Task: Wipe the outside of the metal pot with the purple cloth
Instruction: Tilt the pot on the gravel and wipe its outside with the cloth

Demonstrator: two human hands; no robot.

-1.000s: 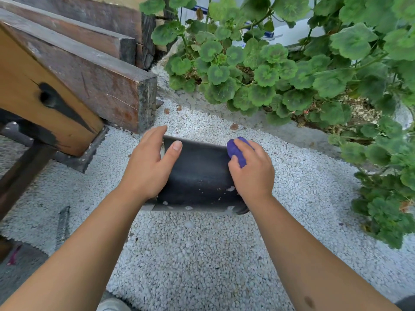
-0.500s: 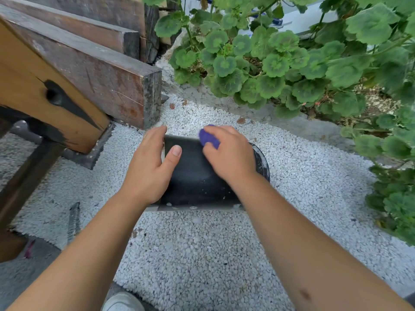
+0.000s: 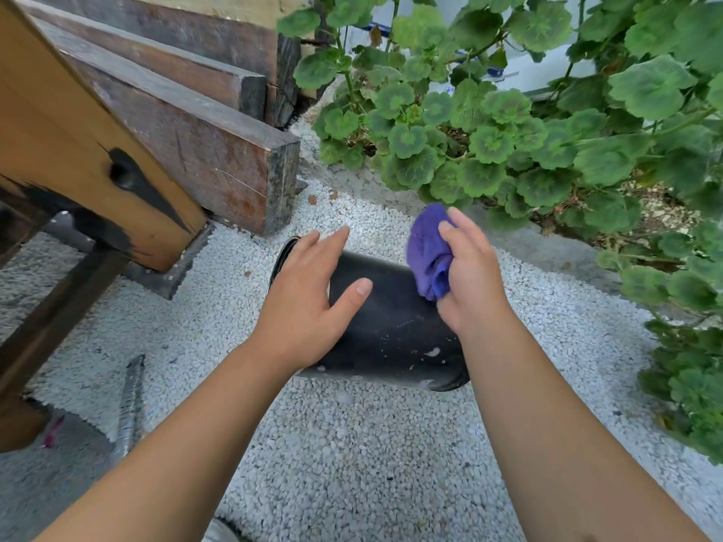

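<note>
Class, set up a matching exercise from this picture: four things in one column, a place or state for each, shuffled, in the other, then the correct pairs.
1. metal pot
2. purple cloth
3. left hand
4. wooden beam

A. bunched in the right hand
B. lying on its side on the gravel
C. far left, near the plants
D. spread flat on the pot

Pairs: 1-B, 2-A, 3-D, 4-C

No writing, label, brand, number or sign can be read on anything in view at this moment, anywhere.
</note>
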